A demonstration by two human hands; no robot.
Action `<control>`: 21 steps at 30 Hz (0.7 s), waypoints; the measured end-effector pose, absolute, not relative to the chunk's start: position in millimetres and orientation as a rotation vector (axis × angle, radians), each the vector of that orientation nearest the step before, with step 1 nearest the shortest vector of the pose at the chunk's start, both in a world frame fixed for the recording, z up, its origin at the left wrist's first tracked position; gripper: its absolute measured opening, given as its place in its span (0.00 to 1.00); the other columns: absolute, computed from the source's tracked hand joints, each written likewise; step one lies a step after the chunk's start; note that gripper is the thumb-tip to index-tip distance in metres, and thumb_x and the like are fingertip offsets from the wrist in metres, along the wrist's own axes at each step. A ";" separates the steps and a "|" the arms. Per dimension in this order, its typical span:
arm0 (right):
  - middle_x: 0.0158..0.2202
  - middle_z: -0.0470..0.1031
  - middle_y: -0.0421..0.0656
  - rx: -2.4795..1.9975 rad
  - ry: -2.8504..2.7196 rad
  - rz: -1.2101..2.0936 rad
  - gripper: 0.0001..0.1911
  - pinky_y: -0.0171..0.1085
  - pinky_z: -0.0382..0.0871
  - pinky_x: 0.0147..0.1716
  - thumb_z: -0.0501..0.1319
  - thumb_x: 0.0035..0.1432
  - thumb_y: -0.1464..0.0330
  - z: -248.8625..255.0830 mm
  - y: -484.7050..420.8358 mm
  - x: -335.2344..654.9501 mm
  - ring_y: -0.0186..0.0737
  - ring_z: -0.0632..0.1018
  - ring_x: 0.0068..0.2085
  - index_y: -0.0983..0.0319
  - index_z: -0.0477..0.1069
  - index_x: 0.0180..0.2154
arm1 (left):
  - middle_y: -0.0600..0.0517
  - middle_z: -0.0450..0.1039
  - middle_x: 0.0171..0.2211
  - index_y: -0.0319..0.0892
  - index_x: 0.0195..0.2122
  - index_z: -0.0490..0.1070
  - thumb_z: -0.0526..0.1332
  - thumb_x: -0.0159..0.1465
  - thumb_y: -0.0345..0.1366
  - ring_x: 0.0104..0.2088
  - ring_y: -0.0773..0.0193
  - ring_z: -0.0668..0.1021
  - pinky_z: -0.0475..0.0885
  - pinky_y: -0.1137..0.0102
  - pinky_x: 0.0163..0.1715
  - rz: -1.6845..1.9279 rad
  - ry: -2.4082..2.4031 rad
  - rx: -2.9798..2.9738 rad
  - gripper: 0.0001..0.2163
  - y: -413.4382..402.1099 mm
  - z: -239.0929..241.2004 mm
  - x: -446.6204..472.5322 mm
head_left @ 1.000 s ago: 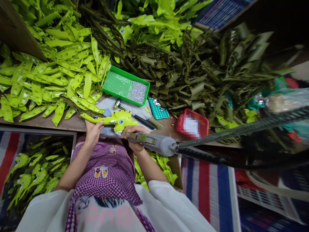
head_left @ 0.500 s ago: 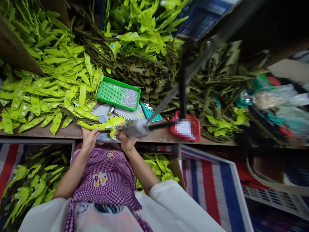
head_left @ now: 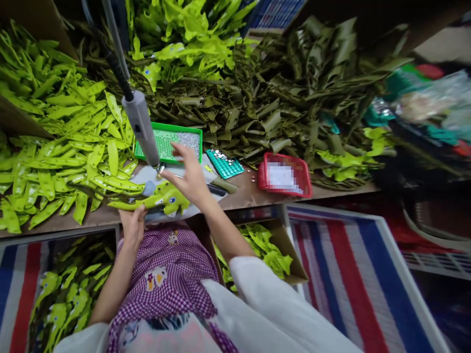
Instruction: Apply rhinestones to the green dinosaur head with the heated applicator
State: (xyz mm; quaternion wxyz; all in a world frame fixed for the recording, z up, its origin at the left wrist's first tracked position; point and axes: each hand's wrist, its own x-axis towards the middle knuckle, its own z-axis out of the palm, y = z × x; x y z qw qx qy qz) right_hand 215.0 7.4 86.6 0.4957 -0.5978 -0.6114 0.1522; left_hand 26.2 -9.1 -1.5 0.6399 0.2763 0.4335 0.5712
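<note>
Toward the front edge of the bench, my left hand is closed on the tail end of a lime-green, dinosaur-like plastic piece with a blue eye. My right hand, fingers apart and holding nothing, is over the bench just above that piece. To its left hangs a grey electric screwdriver on a cord, tip down, apart from the fingers. A hammer lies partly hidden under the right hand and forearm. Behind the fingers is a green tray of small silvery screws.
Lime-green strips pile up at the left, dark olive pieces along the back. A teal pad with small metal discs and a red basket stand to the right. Below the bench are a carton and striped-lined bins.
My right hand has let go of the electric screwdriver and opened. The screwdriver has swung up and left on its cord. My left hand still holds the lime-green piece.
</note>
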 end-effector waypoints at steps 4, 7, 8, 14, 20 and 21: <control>0.37 0.73 0.46 -1.648 -1.402 0.740 0.26 0.41 0.72 0.36 0.57 0.55 0.48 46.8 -64.9 258.0 0.41 0.75 0.37 0.60 0.70 0.46 | 0.51 0.75 0.44 0.49 0.48 0.67 0.73 0.45 0.32 0.42 0.61 0.79 0.76 0.68 0.39 1.326 0.926 0.699 0.29 -18.3 2.8 5.6; 0.33 0.72 0.43 -1.431 -1.249 1.064 0.26 0.35 0.68 0.25 0.57 0.54 0.46 39.7 -91.2 256.7 0.34 0.72 0.27 0.61 0.73 0.40 | 0.50 0.76 0.45 0.51 0.48 0.68 0.74 0.44 0.34 0.43 0.58 0.79 0.77 0.66 0.39 1.319 0.920 0.745 0.29 -16.4 10.9 -6.9; 0.33 0.72 0.42 -1.349 -1.204 1.067 0.25 0.35 0.67 0.24 0.58 0.53 0.47 41.5 -92.7 252.2 0.33 0.71 0.26 0.61 0.73 0.39 | 0.51 0.76 0.46 0.52 0.48 0.69 0.74 0.43 0.35 0.43 0.57 0.79 0.77 0.65 0.39 1.313 0.920 0.759 0.29 -14.1 15.1 -8.8; 0.20 0.63 0.36 -1.181 -0.889 0.758 0.17 0.34 0.59 0.23 0.65 0.47 0.52 47.6 -68.1 215.8 0.31 0.64 0.23 0.60 0.70 0.23 | 0.51 0.75 0.45 0.55 0.47 0.68 0.72 0.46 0.44 0.45 0.57 0.78 0.77 0.64 0.40 1.304 1.026 0.855 0.27 -6.4 35.3 -11.1; 0.12 0.52 0.29 -1.244 -0.021 1.037 0.23 0.28 0.41 0.13 0.67 0.40 0.54 25.7 -69.2 208.9 0.23 0.50 0.14 0.61 0.56 0.17 | 0.45 0.74 0.46 0.43 0.42 0.71 0.71 0.50 0.37 0.56 0.50 0.71 0.60 0.55 0.60 1.389 1.482 1.446 0.19 -20.3 19.1 -59.0; 0.12 0.53 0.29 -1.250 0.029 1.042 0.24 0.27 0.41 0.12 0.68 0.39 0.54 24.2 -72.2 212.6 0.22 0.51 0.13 0.61 0.56 0.18 | 0.43 0.73 0.48 0.42 0.42 0.72 0.69 0.53 0.36 0.60 0.49 0.67 0.54 0.54 0.62 1.368 1.581 1.596 0.16 -19.4 14.6 -72.3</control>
